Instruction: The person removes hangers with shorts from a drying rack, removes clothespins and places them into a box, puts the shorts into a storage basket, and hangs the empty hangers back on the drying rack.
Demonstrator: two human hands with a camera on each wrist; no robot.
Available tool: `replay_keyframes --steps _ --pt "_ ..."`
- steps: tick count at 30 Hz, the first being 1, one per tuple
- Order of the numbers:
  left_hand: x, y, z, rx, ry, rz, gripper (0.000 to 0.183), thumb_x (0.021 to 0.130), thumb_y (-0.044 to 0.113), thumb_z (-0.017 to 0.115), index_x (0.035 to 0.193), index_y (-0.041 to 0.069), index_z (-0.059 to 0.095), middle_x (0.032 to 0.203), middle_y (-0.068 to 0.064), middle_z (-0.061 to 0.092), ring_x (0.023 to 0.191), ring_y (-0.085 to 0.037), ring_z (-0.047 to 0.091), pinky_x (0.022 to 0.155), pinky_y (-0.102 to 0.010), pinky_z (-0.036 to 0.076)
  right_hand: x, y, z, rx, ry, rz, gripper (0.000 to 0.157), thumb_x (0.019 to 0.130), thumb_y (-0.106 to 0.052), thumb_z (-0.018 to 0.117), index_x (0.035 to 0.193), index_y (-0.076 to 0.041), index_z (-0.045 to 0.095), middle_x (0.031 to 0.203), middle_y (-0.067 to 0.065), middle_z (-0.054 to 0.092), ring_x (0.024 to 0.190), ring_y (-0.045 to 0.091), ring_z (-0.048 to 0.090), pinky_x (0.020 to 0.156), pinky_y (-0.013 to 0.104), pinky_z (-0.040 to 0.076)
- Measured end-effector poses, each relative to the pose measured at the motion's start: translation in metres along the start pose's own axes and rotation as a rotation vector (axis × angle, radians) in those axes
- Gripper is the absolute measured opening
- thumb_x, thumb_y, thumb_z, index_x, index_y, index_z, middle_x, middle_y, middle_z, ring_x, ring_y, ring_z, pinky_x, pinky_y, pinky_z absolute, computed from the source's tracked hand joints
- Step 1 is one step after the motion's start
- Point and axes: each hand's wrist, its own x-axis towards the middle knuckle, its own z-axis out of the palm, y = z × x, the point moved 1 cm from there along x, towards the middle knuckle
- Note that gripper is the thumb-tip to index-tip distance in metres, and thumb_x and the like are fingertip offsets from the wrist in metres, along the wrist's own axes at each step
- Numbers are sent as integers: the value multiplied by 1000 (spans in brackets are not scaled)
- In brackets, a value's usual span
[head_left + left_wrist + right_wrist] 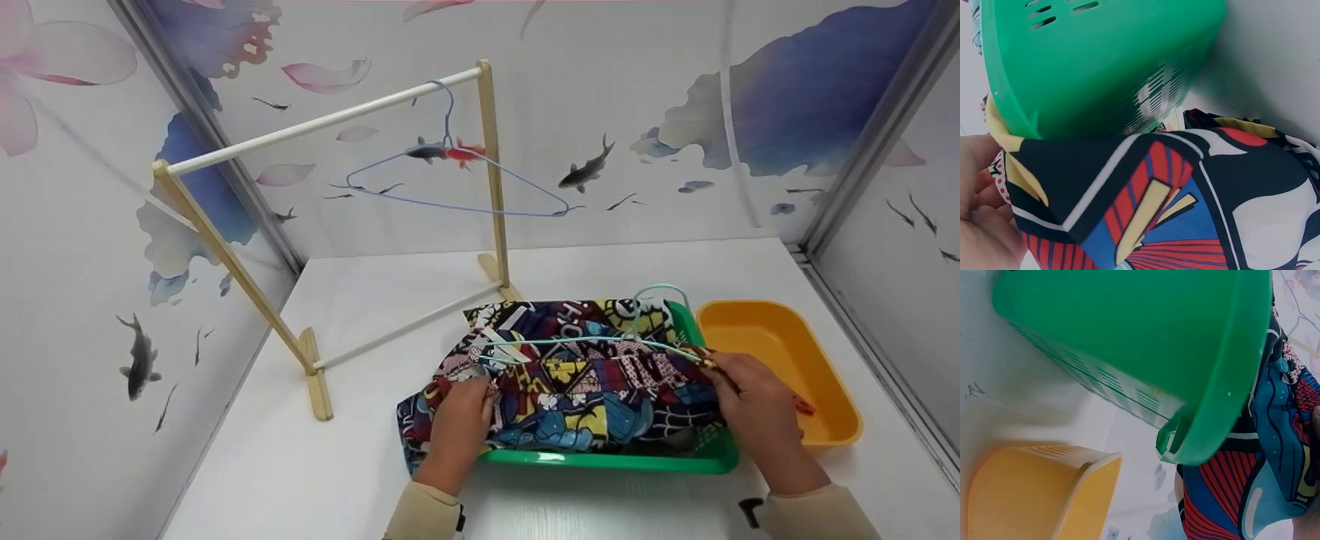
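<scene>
A brightly patterned garment [592, 405] with a gathered waistband lies bunched over a green basket [611, 461]. A mint-green wire hanger [577, 340] runs along the waistband, its hook standing up at the back. My left hand [461, 416] grips the garment near the hanger's left end, which dips into the cloth. At the other end, my right hand [757, 405] pinches the waistband together with the hanger's tip. In the left wrist view, cloth [1145, 197] drapes down outside the basket, beside the left hand [985, 225].
A wooden rack with a white rail [322, 120] stands at the back left, with an empty blue wire hanger [450, 204] on the rail. To the right of the basket sits a yellow bin [817, 352] with a small red thing [804, 405] in it. Printed walls enclose the white table.
</scene>
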Motion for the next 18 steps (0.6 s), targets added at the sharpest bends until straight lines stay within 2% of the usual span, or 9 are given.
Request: replay_keyframes --steps 3,9,13,18 --pt "-1 1 0 -2 11 1 15 89 12 69 101 5 64 97 -9 67 91 -23 64 79 -36 55 0 1 1 -9 12 -39 26 72 12 76 97 5 71 88 17 68 81 31 65 89 -3 25" --pt "-2 2 -1 10 79 29 19 85 12 73 101 4 65 97 -9 67 92 -24 65 78 -35 55 -1 1 2 -26 42 -85 27 69 11 79 94 5 71 85 17 68 79 31 65 90 -2 25" --pt "-2 2 -3 9 101 40 20 85 12 74 101 4 64 98 -10 67 93 -24 65 79 -36 55 0 1 2 -26 50 -90 28 68 11 79 95 6 71 85 17 68 79 31 65 90 -2 25" --pt "1 4 -7 22 174 100 23 84 14 75 101 3 64 98 -12 67 93 -24 65 80 -36 55 -1 2 2 -30 42 -76 28 69 10 79 96 7 71 86 18 68 79 32 65 90 -2 24"
